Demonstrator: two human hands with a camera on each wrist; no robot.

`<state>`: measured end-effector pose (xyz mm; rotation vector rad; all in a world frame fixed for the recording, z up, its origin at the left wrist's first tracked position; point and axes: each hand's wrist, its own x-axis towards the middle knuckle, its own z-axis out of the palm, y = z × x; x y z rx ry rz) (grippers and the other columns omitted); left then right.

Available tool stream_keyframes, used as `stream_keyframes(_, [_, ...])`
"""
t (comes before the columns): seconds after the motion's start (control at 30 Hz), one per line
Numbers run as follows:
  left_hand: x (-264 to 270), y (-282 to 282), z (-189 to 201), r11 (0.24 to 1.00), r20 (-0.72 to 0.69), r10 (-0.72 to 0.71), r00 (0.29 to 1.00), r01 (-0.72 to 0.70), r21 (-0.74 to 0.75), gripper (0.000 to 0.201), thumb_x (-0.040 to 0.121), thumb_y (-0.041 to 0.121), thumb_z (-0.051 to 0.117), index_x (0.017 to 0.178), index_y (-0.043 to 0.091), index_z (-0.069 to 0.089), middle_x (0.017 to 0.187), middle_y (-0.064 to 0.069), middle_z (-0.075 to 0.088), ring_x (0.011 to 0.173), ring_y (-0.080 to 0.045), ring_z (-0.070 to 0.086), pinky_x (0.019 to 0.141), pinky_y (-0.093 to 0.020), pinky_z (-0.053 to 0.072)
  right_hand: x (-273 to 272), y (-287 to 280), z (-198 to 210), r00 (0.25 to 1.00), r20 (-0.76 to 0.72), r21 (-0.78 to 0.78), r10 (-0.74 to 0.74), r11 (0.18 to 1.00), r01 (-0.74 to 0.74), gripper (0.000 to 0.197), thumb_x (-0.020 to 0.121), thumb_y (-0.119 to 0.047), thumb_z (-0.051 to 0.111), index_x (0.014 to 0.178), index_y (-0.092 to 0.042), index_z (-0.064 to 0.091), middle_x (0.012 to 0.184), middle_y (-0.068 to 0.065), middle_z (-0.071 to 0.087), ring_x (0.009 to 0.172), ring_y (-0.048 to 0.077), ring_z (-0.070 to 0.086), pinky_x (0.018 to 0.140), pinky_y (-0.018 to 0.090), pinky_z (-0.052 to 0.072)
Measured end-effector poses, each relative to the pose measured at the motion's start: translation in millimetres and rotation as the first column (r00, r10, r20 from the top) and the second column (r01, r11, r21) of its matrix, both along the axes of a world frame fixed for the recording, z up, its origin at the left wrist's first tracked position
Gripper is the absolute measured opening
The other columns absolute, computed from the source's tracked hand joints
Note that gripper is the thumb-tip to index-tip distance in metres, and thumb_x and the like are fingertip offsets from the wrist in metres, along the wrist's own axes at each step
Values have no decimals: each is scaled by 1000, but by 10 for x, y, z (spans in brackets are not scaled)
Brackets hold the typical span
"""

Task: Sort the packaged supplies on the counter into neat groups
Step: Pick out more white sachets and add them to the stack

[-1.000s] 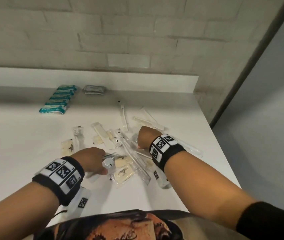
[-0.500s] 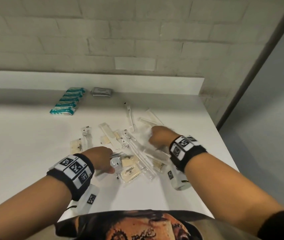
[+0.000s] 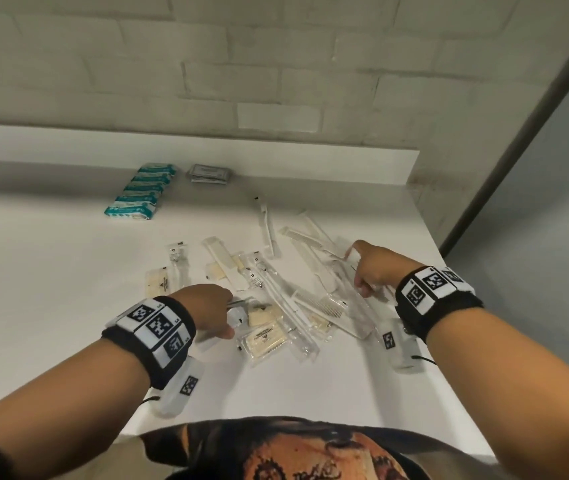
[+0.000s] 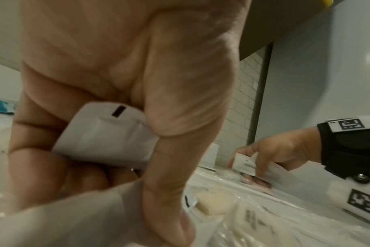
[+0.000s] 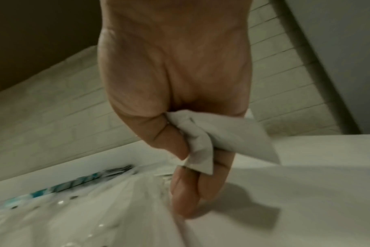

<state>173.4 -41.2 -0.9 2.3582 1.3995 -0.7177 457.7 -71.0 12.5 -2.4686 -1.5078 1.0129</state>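
A loose pile of clear-wrapped supplies [image 3: 276,296] covers the middle of the white counter [image 3: 51,271]: combs, toothbrushes and cream soap bars. My left hand [image 3: 206,311] sits at the pile's near left and curls round a small white packet [image 4: 103,133], thumb pressed down beside it. My right hand [image 3: 373,268] is at the pile's far right, gripping a flat white packet [image 5: 217,133] between thumb and curled fingers just above the counter. A wrapped soap bar [image 3: 265,339] lies right of my left hand.
A neat row of teal packets [image 3: 141,190] and a stack of grey sachets [image 3: 208,173] stand at the back near the wall ledge. The counter's right edge [image 3: 449,306] drops off just beyond my right hand. Bare counter stretches to the left.
My right hand has moved right and away from the pile's middle toward the counter's right edge, with the white packet in it. My left hand stays at the pile's near left.
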Motion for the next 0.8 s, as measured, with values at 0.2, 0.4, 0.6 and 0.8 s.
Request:
stream_keyframes(0.2, [-115, 9, 94, 985, 283, 168, 944, -174, -7, 26, 92, 38, 53, 105, 15, 49, 94, 2, 60, 81, -16, 56, 67, -26, 41, -459, 190, 4, 921, 96, 67, 378, 920, -385, 34, 94, -15, 45, 126, -22, 54, 128, 4, 57, 94, 16, 50, 77, 27, 38])
stream_keyframes(0.4, [-643, 270, 266, 776, 694, 572, 437, -561, -287, 15, 97, 25, 47, 103, 12, 51, 83, -10, 61, 68, -21, 59, 66, -36, 53, -859, 205, -120, 828, 163, -25, 536, 842, -539, 35, 77, -51, 69, 102, -30, 56, 92, -14, 57, 84, 11, 54, 69, 30, 43])
stream_keyframes(0.6, [-943, 429, 119, 773, 587, 555, 590, -627, -100, 20, 89, 27, 49, 98, 11, 58, 87, -8, 66, 72, -22, 57, 68, -33, 49, -842, 319, -54, 825, 326, -7, 463, 873, -487, 41, 84, -40, 60, 120, -22, 53, 111, -2, 62, 91, 17, 58, 77, 32, 51])
stream_keyframes(0.8, [-826, 378, -44, 967, 312, 250, 917, -253, -30, 36, 91, 38, 52, 125, 28, 58, 122, 4, 61, 107, -19, 58, 95, -33, 46, -977, 297, -127, 858, 355, -61, 372, 924, -376, 32, 77, -31, 63, 103, -11, 61, 92, 2, 65, 80, 18, 63, 67, 29, 53])
